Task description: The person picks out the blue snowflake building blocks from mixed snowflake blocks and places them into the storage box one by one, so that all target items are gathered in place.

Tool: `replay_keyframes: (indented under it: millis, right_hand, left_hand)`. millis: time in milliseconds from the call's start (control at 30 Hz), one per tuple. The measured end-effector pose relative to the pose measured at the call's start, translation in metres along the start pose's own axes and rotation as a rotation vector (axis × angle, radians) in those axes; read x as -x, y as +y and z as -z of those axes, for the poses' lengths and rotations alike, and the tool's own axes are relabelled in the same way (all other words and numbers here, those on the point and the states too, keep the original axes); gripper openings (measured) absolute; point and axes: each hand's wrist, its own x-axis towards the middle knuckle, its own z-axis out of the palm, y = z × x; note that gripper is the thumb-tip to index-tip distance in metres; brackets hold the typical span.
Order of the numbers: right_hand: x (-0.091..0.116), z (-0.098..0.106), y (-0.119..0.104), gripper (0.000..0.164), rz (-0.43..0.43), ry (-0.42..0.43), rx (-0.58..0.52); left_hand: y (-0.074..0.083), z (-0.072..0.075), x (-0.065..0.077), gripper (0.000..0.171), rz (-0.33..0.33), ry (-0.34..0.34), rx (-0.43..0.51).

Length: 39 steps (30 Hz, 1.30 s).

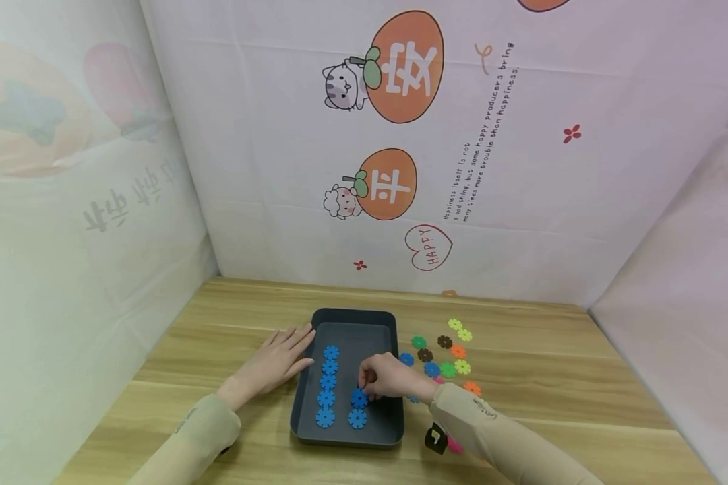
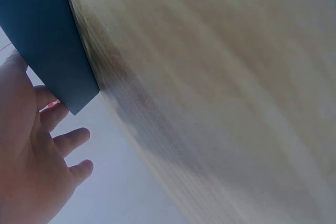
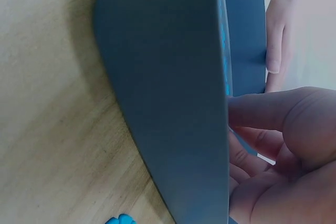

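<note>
On a wooden bench, a dark grey tray; along its left edge, a straight column of five blue discs with notched rims; toward its near right corner, an upper blue disc pinched in the fingers of the right hand, and just below it, a lower blue disc; at the tray's left edge, the left hand, fingers straight and spread, fingertips touching the rim; beyond the right edge, mostly in the head view only, loose discs of several colours, some partly behind the right sleeve; from the left wrist, the tray's outer wall; from the right wrist, fingertips hidden behind the tray's wall, with one blue piece beside it.
</note>
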Motion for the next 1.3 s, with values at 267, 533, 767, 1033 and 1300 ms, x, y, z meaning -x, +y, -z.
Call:
replay_keyframes:
  millis: [267, 533, 767, 1033, 1300]
  right_hand:
    - [0.0, -0.001, -0.003, 0.01, -0.006, -0.005, 0.003]
    - [-0.001, -0.002, -0.003, 0.009, -0.01, 0.016, 0.03]
    - [0.001, 0.006, -0.003, 0.006, 0.013, 0.033, 0.016]
    - [0.015, 0.038, 0.0, 0.004, -0.013, 0.108, -0.047]
    - [0.039, 0.07, 0.024, 0.004, -0.021, 0.214, -0.008]
  left_hand:
    - [0.0, -0.001, -0.001, 0.063, 0.006, -0.004, -0.009]
    - [0.001, 0.0, 0.0, 0.063, 0.001, 0.004, -0.002]
    - [0.002, 0.001, 0.0, 0.062, 0.004, -0.003, -0.005]
    - [0.001, 0.0, 0.0, 0.062, 0.005, -0.005, -0.008]
    - [0.0, 0.0, 0.0, 0.062, -0.001, -0.002, -0.009]
